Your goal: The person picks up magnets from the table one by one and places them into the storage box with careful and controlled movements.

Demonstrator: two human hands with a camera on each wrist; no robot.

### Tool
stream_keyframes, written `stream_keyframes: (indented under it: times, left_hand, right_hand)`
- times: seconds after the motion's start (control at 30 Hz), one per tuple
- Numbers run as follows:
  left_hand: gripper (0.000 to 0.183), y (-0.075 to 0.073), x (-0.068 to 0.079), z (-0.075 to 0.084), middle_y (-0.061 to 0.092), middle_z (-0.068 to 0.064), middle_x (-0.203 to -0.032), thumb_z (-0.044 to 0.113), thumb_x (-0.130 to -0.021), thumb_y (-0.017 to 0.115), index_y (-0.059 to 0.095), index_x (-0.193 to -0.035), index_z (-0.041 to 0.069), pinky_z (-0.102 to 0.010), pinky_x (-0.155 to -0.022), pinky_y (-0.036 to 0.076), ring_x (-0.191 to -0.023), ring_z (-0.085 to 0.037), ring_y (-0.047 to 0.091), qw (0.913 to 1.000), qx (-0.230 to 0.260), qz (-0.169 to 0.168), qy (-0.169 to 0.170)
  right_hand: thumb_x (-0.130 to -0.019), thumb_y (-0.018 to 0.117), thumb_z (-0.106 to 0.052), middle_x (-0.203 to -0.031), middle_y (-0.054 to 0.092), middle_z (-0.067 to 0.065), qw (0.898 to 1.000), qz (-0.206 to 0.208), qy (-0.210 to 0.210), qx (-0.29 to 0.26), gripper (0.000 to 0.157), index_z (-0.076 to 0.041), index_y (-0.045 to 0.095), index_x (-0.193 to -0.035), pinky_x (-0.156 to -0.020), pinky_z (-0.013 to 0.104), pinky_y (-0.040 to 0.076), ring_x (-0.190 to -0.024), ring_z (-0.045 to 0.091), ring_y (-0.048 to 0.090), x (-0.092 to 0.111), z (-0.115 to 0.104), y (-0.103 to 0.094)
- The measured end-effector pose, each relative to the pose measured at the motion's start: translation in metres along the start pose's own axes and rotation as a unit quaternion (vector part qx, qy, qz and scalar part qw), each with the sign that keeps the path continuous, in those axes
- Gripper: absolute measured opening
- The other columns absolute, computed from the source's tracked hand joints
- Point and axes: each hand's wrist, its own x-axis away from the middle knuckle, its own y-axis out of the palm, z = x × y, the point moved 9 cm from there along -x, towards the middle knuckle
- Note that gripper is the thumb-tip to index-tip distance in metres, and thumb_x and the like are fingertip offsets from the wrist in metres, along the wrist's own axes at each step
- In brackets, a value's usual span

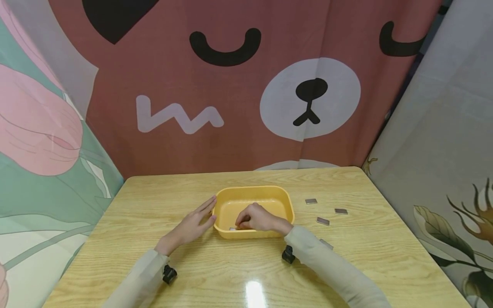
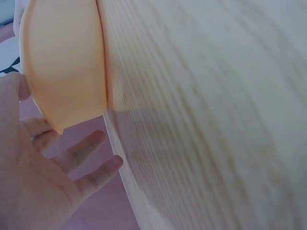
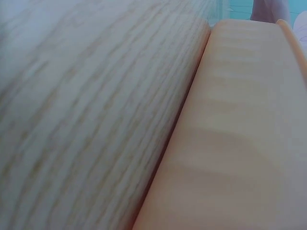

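Observation:
A yellow plastic bin (image 1: pixel 225 214) stands on the wooden table. My left hand (image 1: pixel 192 226) is at its left end, fingers extended and fingertips at the rim. In the left wrist view, the thumb and fingers of that hand (image 2: pixel 43 163) are spread around the bin's corner (image 2: pixel 67 62). My right hand (image 1: pixel 259 219) reaches into the bin with bent fingers, fingertips low by the near wall. A small pale piece (image 1: pixel 232 229) shows beside them. I cannot tell whether the right fingers pinch anything. The right wrist view shows the bin's outer wall (image 3: pixel 230 134), with the right hand out of sight.
Several small flat grey rectangular pieces lie right of the bin, among them a far one (image 1: pixel 311 201), a right one (image 1: pixel 341 211) and a middle one (image 1: pixel 323 221). Another piece (image 1: pixel 326 244) lies beside the right sleeve. A bear-print curtain (image 1: pixel 239 149) hangs behind the table.

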Motion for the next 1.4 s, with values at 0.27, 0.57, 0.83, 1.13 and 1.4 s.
stream_keyframes:
  times: [0.27,0.57,0.83,1.13,1.4]
  left_hand:
    - [0.062,0.000,0.000,0.001,0.015,0.004,-0.164,0.031,-0.105,0.052,0.027,-0.157,0.008,-0.051,-0.113,0.029,-0.145,-0.026,0.026,1.0000,-0.001,0.002,-0.002]
    - [0.063,-0.001,0.001,0.001,0.014,0.004,-0.163,0.032,-0.105,0.051,0.025,-0.157,0.008,-0.052,-0.114,0.028,-0.146,-0.027,0.025,1.0000,-0.005,0.003,-0.001]
    - [0.062,-0.001,0.001,0.002,0.013,0.004,-0.163,0.031,-0.105,0.051,0.025,-0.157,0.007,-0.052,-0.114,0.028,-0.146,-0.027,0.024,1.0000,0.004,0.000,0.000]
    - [0.063,-0.001,0.001,0.003,0.013,0.005,-0.163,0.033,-0.106,0.050,0.025,-0.158,0.009,-0.051,-0.114,0.027,-0.145,-0.027,0.025,1.0000,0.005,-0.002,0.001]
    - [0.063,0.000,0.001,0.003,0.012,0.004,-0.163,0.031,-0.106,0.050,0.024,-0.158,0.009,-0.052,-0.114,0.027,-0.146,-0.027,0.024,1.0000,0.004,-0.006,-0.001]
  right_hand:
    - [-0.092,0.068,0.002,-0.095,0.075,0.005,1.000,0.002,0.001,0.002,0.012,0.000,0.078,-0.099,-0.076,0.018,0.054,-0.086,0.009,0.069,0.000,0.001,-0.001]
    - [-0.092,0.068,0.001,-0.096,0.075,0.004,1.000,0.003,0.002,0.008,0.012,-0.001,0.078,-0.099,-0.076,0.018,0.054,-0.085,0.005,0.068,0.002,0.002,-0.004]
    - [-0.092,0.069,-0.001,-0.096,0.075,0.005,1.000,0.001,-0.006,0.020,0.012,-0.002,0.077,-0.100,-0.075,0.018,0.053,-0.084,0.004,0.067,0.005,-0.001,-0.008]
    - [-0.094,0.068,-0.004,-0.098,0.074,0.007,1.000,0.008,-0.008,0.025,0.013,-0.002,0.077,-0.103,-0.077,0.021,0.054,-0.085,0.007,0.068,0.013,-0.006,-0.016]
    - [-0.094,0.068,-0.003,-0.100,0.074,0.009,0.999,0.012,-0.008,0.036,0.013,-0.001,0.076,-0.104,-0.079,0.023,0.055,-0.088,0.010,0.068,0.019,-0.006,-0.023]
